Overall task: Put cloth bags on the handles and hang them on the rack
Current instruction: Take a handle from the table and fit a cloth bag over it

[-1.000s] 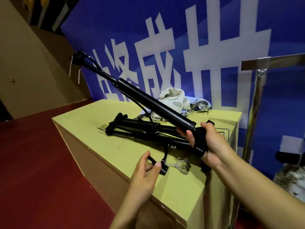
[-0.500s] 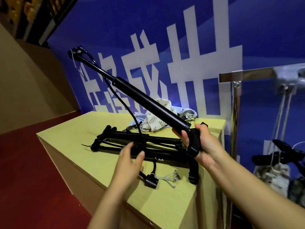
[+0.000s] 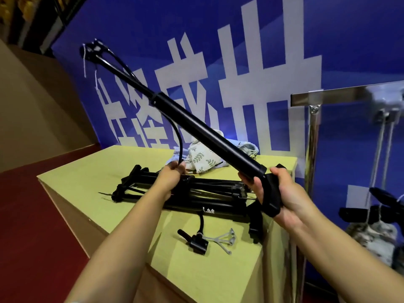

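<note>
My right hand (image 3: 282, 197) has its fingers curled round the angled black plastic grip of a long black tubular handle (image 3: 209, 136), which slants up and away to the left from those fingers. My left hand (image 3: 172, 176) pinches the thin black rubbery cable (image 3: 178, 141) drooping from the tube. Just beyond the left fingertips lies a crumpled cream cloth bag with a green leaf print (image 3: 203, 158), soft and bunched on the flat yellow-green table top (image 3: 91, 178). Under both hands lies a pile of more black handles (image 3: 196, 195). Right of my right fingers stands a shiny chrome rack (image 3: 312, 132), with a bagged handle (image 3: 371, 224) hanging from it on pale cords
</note>
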`<state>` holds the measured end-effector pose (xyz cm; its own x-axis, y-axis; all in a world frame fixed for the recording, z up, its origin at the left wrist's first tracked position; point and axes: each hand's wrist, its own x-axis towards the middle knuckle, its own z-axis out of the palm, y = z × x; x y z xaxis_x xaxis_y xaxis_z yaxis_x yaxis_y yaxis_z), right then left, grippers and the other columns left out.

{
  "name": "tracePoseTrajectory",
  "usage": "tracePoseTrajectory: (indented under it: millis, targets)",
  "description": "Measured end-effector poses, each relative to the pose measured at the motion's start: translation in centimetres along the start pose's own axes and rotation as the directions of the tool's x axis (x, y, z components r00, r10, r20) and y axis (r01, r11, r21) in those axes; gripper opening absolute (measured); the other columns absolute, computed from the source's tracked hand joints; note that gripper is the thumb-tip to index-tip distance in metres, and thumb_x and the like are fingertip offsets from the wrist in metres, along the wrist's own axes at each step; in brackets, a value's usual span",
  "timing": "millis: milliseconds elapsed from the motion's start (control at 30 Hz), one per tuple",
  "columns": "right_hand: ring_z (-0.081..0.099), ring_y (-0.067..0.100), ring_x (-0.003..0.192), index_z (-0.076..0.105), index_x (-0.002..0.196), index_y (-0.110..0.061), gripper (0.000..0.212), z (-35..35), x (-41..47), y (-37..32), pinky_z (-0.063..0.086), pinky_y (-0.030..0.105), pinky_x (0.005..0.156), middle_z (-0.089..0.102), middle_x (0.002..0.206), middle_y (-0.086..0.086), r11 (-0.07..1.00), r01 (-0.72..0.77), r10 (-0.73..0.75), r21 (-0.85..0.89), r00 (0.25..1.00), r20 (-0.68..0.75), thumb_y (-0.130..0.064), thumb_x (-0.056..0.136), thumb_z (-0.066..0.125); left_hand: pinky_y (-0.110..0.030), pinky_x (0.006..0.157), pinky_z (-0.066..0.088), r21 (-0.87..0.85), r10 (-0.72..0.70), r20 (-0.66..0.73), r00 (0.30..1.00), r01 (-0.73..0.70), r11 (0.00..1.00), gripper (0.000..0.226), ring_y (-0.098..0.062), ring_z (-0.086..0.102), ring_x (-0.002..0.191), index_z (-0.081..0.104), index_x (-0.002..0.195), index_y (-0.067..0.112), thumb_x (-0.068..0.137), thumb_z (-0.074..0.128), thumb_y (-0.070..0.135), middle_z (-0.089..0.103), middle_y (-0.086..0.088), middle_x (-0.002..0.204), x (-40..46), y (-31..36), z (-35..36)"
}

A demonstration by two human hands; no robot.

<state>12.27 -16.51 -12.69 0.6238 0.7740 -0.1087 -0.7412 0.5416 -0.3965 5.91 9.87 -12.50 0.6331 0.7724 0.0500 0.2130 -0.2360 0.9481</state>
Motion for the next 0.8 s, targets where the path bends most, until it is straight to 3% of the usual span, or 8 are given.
tracePoseTrajectory:
  millis: [100, 233, 333, 433, 467, 567, 633, 800]
  targets:
    - [0.068, 0.027, 0.048, 0.033, 0.137, -0.009, 0.048, 0.2, 0.1, 0.2, 0.053, 0.023, 0.038, 0.059, 0.115, 0.036, 1.0, -0.01, 0.01, 0.017, 1.0, -0.006, -0.022, 0.094, 0.049, -0.026, 0.057, 0.04, 0.003, 0.05, 0.052, 0.997, -0.05, 0.999, 0.017, -0.014, 0.055, 0.066, 0.055, 0.087, 0.015, 0.097, 0.05, 0.028, 0.062, -0.005, 0.077, -0.4, 1.3, -0.6]
    - [0.066, 0.023, 0.045, 0.034, 0.137, -0.007, 0.049, 0.4, -0.3, 0.1, 0.053, 0.022, 0.039, 0.061, 0.109, 0.036, 0.999, -0.035, 0.035, 0.013, 0.999, 0.023, -0.025, 0.094, 0.05, -0.028, 0.064, 0.036, 0.171, 0.259, 0.045, 0.965, -0.262, 0.95, 0.017, -0.018, 0.054, 0.069, 0.06, 0.087, 0.02, 0.095, 0.049, 0.03, 0.063, -0.003, 0.066, -0.5, 2.9, -0.7]
    - [0.069, 0.026, 0.051, 0.039, 0.134, 0.0, 0.053, 0.9, -1.9, -0.9, 0.052, 0.022, 0.038, 0.058, 0.115, 0.035, 0.999, -0.027, 0.024, 0.018, 0.992, 0.121, -0.019, 0.088, 0.058, -0.02, 0.051, 0.036, 0.201, 0.39, -0.044, 0.92, -0.374, 0.905, 0.02, -0.003, 0.049, 0.049, 0.061, 0.077, 0.022, 0.094, 0.052, 0.027, 0.062, 0.002, 0.065, -1.5, 4.8, 0.0]
    - [0.071, 0.035, 0.08, 0.044, 0.131, 0.004, 0.099, 1.4, -3.5, -2.6, 0.054, 0.024, 0.043, 0.058, 0.119, 0.034, 0.999, 0.042, -0.04, -0.005, 0.972, 0.233, 0.0, 0.042, 0.087, -0.007, 0.053, 0.035, 0.286, 0.555, -0.119, 0.824, -0.507, 0.813, 0.025, 0.001, 0.05, 0.053, 0.059, 0.069, 0.022, 0.093, 0.053, 0.027, 0.062, 0.007, 0.066, -4.0, 7.6, 1.1]
    - [0.071, 0.034, 0.081, 0.047, 0.127, 0.004, 0.098, 1.4, -4.3, -3.6, 0.053, 0.023, 0.042, 0.06, 0.119, 0.032, 0.996, 0.079, -0.071, -0.031, 0.974, 0.215, 0.001, 0.037, 0.085, -0.006, 0.053, 0.034, 0.31, 0.589, -0.12, 0.799, -0.534, 0.787, 0.026, 0.001, 0.051, 0.055, 0.059, 0.068, 0.021, 0.093, 0.053, 0.028, 0.061, 0.009, 0.066, -5.0, 8.7, 1.8]
    - [0.064, 0.021, 0.057, 0.05, 0.114, -0.007, 0.043, 1.6, -6.8, -6.2, 0.044, 0.017, 0.033, 0.06, 0.116, 0.024, 0.965, 0.232, -0.232, -0.121, 0.973, 0.021, -0.007, 0.072, 0.058, -0.008, 0.05, 0.034, 0.256, 0.654, -0.059, 0.754, -0.622, 0.74, 0.026, 0.004, 0.05, 0.052, 0.062, 0.073, 0.014, 0.093, 0.054, 0.028, 0.064, 0.01, 0.062, -8.7, 11.4, 3.7]
    - [0.054, 0.02, 0.054, 0.051, 0.1, -0.007, 0.019, 0.5, -9.4, -8.9, 0.039, 0.015, 0.03, 0.056, 0.105, 0.024, 0.897, 0.381, -0.407, -0.225, 0.91, -0.077, -0.014, 0.082, 0.05, -0.017, 0.056, 0.038, 0.136, 0.672, 0.017, 0.741, -0.667, 0.732, 0.024, 0.008, 0.05, 0.051, 0.064, 0.075, 0.014, 0.093, 0.054, 0.028, 0.067, 0.014, 0.066, -11.7, 12.7, 6.2]
    - [0.049, 0.017, 0.048, 0.049, 0.08, -0.015, 0.021, -3.9, -15.3, -14.0, 0.032, 0.013, 0.027, 0.052, 0.085, 0.015, 0.748, 0.549, -0.645, -0.372, 0.733, -0.214, -0.032, 0.087, 0.059, -0.01, 0.054, 0.037, -0.029, 0.643, 0.276, 0.715, -0.662, 0.749, 0.018, 0.004, 0.051, 0.054, 0.069, 0.074, 0.022, 0.089, 0.062, 0.03, 0.065, 0.015, 0.06, -17.7, 12.9, 11.8]
